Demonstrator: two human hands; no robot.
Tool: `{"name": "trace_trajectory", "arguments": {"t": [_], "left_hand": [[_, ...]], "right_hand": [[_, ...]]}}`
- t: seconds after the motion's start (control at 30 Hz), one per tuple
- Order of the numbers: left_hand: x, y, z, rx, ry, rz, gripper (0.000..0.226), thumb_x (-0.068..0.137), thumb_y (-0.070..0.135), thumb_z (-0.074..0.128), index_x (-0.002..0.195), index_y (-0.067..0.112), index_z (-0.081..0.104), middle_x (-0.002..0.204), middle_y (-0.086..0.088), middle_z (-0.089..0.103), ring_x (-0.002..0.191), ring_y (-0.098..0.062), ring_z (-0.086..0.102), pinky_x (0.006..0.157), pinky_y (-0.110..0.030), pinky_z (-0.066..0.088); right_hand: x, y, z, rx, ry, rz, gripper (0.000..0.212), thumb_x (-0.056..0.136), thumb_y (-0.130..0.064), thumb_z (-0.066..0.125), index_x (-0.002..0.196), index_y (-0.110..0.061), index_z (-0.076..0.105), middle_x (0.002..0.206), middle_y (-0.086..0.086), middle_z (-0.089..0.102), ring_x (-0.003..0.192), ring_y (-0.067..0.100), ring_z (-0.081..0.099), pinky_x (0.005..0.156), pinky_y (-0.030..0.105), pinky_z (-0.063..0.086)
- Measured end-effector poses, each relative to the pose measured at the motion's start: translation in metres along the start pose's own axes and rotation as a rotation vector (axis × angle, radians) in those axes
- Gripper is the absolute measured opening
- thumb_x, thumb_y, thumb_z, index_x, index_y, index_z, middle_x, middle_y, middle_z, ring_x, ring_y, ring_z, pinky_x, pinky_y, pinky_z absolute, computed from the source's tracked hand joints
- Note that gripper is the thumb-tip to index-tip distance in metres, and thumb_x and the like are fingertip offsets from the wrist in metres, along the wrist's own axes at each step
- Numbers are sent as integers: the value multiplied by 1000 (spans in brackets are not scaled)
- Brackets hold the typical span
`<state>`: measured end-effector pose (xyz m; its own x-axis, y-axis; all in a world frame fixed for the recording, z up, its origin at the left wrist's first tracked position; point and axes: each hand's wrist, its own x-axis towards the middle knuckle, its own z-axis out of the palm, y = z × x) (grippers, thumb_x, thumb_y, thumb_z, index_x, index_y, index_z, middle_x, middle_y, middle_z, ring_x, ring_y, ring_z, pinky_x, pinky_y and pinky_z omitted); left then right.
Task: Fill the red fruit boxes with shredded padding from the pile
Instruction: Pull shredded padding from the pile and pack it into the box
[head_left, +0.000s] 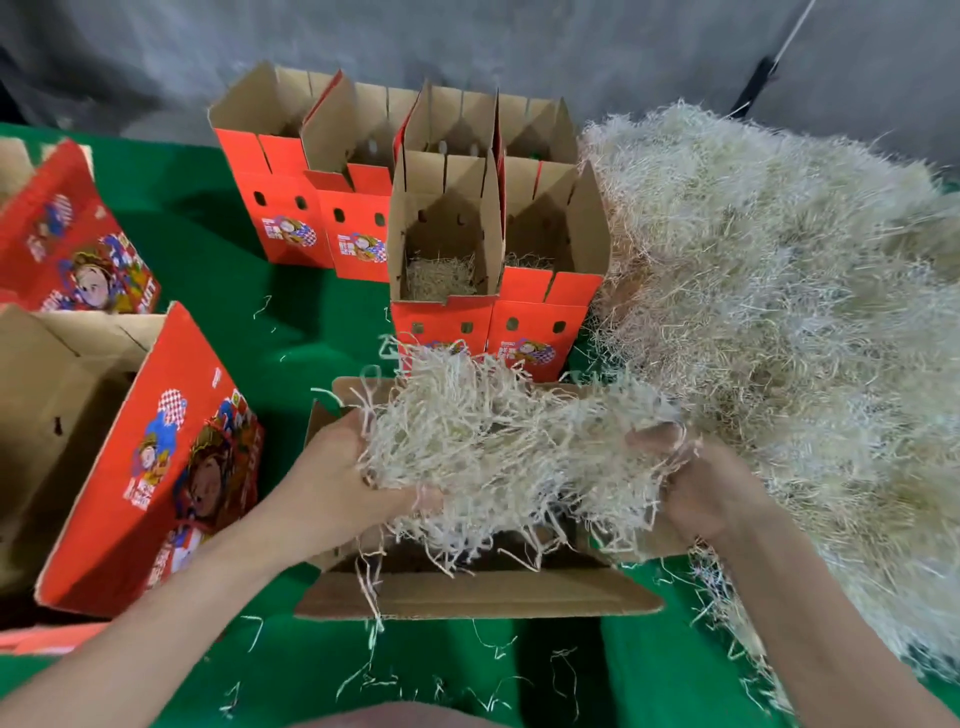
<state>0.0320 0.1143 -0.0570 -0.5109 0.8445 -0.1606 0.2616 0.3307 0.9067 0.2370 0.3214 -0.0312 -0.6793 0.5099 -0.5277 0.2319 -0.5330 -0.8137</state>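
Both in at once: left grip (332, 467) and right grip (696, 483) curl into either end of a wad of shredded padding (509, 447), held over the open box (478, 595) at 6 o'clock. The big pile (779, 312) sprawls at 3 o'clock on the green tabletop (208, 260). At 12, upright red boxes (291, 208) stand clustered, the two nearest showing padding inside. Tilted boxes (156, 467) lie at 9.

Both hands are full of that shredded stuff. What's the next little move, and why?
Probably lower the clump straight down into the box and let go. The left hand and right hand grip it from either side just above that box, which stands open with its flaps spread, and loose strands already dangle into it.
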Motion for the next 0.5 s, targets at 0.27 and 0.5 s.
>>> {"name": "trace_trajectory", "arguments": {"t": [0.27,0.5], "left_hand": [[6,10,38,519,-230,32,85,52,80,59,119,28,49,148,12,22,137,-1,8,111,-24,17],[14,23,14,-522,218,-229,29,79,13,66,50,19,68,81,19,70,95,-9,56,86,-34,40]], "right_hand": [[7,14,63,-402,-58,0,58,69,-41,77,115,-22,48,108,-14,56,116,12,48,107,38,28],[1,14,45,-313,-79,-1,64,49,-31,81,108,-13,61,111,4,67,106,22,61,101,50,39]]}}
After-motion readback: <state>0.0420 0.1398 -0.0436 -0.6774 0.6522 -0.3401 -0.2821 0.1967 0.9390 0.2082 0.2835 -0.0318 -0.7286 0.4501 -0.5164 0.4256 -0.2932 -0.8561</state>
